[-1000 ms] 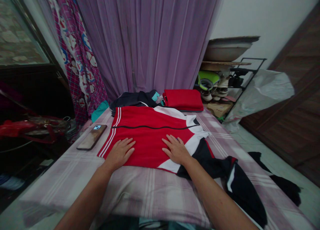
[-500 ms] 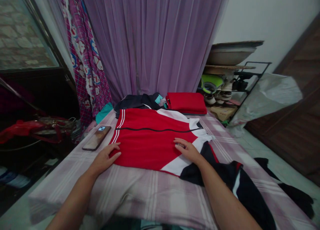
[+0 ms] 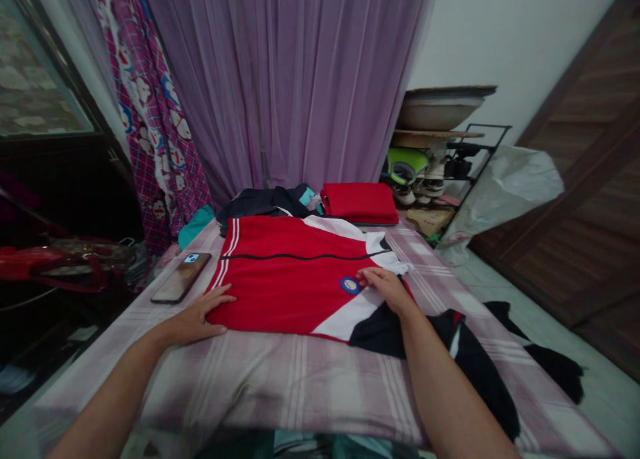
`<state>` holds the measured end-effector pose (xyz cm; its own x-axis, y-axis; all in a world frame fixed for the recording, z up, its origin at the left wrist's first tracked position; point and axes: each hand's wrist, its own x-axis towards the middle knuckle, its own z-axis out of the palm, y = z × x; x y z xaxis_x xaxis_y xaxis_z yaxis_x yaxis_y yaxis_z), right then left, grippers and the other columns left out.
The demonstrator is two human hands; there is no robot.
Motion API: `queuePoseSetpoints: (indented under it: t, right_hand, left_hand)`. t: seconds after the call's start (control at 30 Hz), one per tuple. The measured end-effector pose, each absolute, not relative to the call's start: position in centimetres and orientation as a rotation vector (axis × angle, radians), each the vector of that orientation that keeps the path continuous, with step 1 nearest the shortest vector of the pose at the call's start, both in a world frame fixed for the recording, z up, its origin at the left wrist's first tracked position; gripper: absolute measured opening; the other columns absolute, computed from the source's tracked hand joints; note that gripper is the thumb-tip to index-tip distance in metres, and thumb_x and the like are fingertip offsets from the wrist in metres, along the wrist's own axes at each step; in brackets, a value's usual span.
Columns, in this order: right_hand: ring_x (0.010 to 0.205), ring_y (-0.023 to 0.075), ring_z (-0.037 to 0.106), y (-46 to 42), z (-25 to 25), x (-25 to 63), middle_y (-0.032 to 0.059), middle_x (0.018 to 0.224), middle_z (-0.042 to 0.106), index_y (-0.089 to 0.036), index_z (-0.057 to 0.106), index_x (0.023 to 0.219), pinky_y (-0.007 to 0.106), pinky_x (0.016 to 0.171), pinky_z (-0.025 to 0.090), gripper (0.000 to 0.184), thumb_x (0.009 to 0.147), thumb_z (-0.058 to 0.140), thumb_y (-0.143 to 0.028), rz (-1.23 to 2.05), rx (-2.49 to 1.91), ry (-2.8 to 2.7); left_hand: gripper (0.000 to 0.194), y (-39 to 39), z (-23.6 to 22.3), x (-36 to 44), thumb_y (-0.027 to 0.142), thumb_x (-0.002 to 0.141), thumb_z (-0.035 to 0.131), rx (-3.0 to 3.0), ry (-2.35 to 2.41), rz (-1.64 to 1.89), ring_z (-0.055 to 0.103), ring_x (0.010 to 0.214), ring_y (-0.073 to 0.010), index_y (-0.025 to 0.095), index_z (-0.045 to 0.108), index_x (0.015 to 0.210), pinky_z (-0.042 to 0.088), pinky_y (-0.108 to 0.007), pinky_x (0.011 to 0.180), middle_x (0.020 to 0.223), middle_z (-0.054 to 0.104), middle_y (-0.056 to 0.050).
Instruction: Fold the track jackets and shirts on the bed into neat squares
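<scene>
A red, white and navy zip-up jacket [image 3: 280, 292] lies spread flat, its white-striped hem to the left and its collar to the right. My left hand [image 3: 200, 317] rests at the near corner of the hem, fingers spread over the red cloth. On the chest, just right of a round blue-and-white badge [image 3: 350, 285], my right hand [image 3: 387, 287] touches the jacket with its fingers stretched toward the badge. A navy sleeve [image 3: 483, 372] trails to the right, partly behind my right forearm. The black zipper [image 3: 295, 256] runs across the jacket and looks closed.
The jacket lies on a checked cloth [image 3: 280, 379]. A phone [image 3: 181, 279] is at the left edge. Behind are dark clothes [image 3: 265, 202] and a folded red garment [image 3: 361, 202]. A shoe rack [image 3: 440, 179] and a white plastic bag [image 3: 515, 186] stand to the right.
My right hand has shifted toward the collar, uncovering the badge. My left hand has slid slightly toward the hem's outer edge and spread more. The whole view has shifted a little.
</scene>
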<state>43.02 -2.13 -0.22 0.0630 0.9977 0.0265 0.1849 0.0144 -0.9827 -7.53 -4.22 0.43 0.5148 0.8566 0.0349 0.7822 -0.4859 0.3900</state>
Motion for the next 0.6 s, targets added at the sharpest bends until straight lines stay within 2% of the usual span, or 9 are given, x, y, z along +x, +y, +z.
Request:
queuePoseSetpoints:
  t: [0.1,0.17,0.33,0.47,0.53,0.6]
  right_hand:
    - [0.065,0.0159,0.063,-2.7,0.2,43.5,0.009,0.093,0.075,-0.019,0.072,0.085,0.032,0.065,0.053,0.057,0.06,0.073,-0.07,1.18,-1.397,-1.244]
    - [0.06,0.0128,0.06,-3.4,0.7,43.8,0.0076,0.087,0.074,-0.017,0.071,0.084,0.029,0.061,0.05,0.056,0.059,0.076,-0.068,1.326,-1.409,-1.283]
    - [0.067,0.0137,0.057,-5.2,2.5,44.5,0.0022,0.07,0.067,-0.015,0.071,0.072,0.028,0.07,0.047,0.049,0.058,0.08,-0.061,1.516,-1.419,-1.653]
    - [0.065,0.0145,0.054,-6.4,3.5,45.4,0.0002,0.063,0.062,-0.016,0.07,0.065,0.029,0.068,0.044,0.046,0.062,0.077,-0.062,1.582,-1.484,-1.946]
    - [0.07,0.0168,0.057,-7.0,4.0,46.1,0.0011,0.069,0.065,-0.017,0.071,0.071,0.03,0.072,0.046,0.045,0.063,0.075,-0.061,1.6,-1.485,-2.031]
    - [0.082,0.0207,0.062,-7.6,4.4,46.9,0.0031,0.084,0.07,-0.019,0.074,0.085,0.032,0.079,0.047,0.045,0.063,0.076,-0.058,1.569,-1.508,-2.074]
  left_hand:
    - [0.055,-4.0,0.5,-7.3,0.057,0.08,0.063,2.444,1.358,0.346,0.049,0.136,-0.031,0.029,0.065,0.128,0.042,-0.047,0.109,0.152,0.047,-0.011]
    - [0.05,-3.9,0.5,-7.1,0.055,0.084,0.058,2.45,1.352,0.372,0.051,0.134,-0.0296,0.028,0.067,0.125,0.042,-0.045,0.11,0.151,0.049,-0.01]
    - [0.059,-3.9,0.5,-6.9,0.057,0.078,0.065,2.469,1.356,0.348,0.047,0.137,-0.0316,0.028,0.064,0.13,0.04,-0.048,0.111,0.153,0.046,-0.012]
    - [0.057,-4.1,0.9,-6.9,0.05,0.076,0.069,2.431,1.345,0.352,0.048,0.137,-0.0317,0.029,0.065,0.128,0.04,-0.048,0.111,0.152,0.047,-0.011]
    - [0.054,-4.2,1.1,-6.8,0.045,0.076,0.067,2.384,1.344,0.395,0.049,0.136,-0.0301,0.027,0.064,0.128,0.04,-0.047,0.111,0.151,0.049,-0.011]
    - [0.053,-4.4,1.2,-6.7,0.039,0.077,0.063,2.321,1.353,0.453,0.05,0.135,-0.0282,0.024,0.062,0.128,0.041,-0.045,0.111,0.149,0.051,-0.011]
